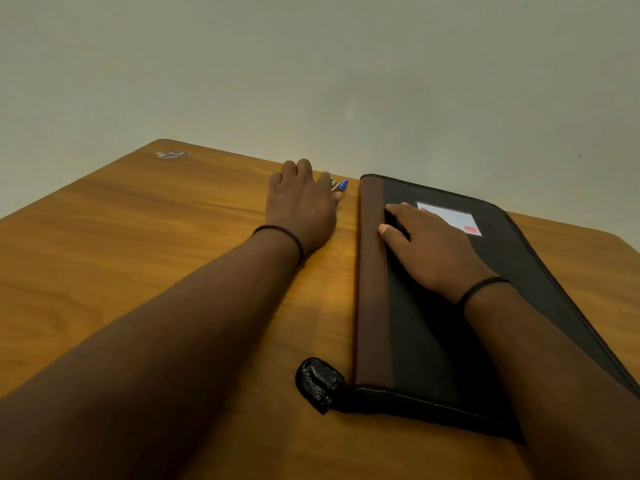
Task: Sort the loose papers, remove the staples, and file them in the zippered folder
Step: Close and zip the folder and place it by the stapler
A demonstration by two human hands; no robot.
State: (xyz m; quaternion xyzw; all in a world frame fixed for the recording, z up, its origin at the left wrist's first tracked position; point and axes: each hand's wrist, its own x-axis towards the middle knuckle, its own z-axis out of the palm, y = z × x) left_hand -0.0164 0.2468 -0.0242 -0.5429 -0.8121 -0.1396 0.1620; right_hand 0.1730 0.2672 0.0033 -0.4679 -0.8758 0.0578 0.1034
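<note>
Nearest you, the black glossy pull tab (320,382) lies on the wooden table (138,254) at the zippered folder (433,323)'s near corner. Your right hand (426,244) rests flat and open on the closed folder, touching its white label (453,218). Farther off, your left hand (301,206) curls over a blue-tipped tool (341,185) at the table's far edge; grip unclear.

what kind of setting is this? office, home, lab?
Probably a plain desk in an office or study room, though that's a guess. Cues: a wood-grain table pushed against a bare wall, a closed zippered folder lying on it, and a small blue-tipped tool at the left hand.
</note>
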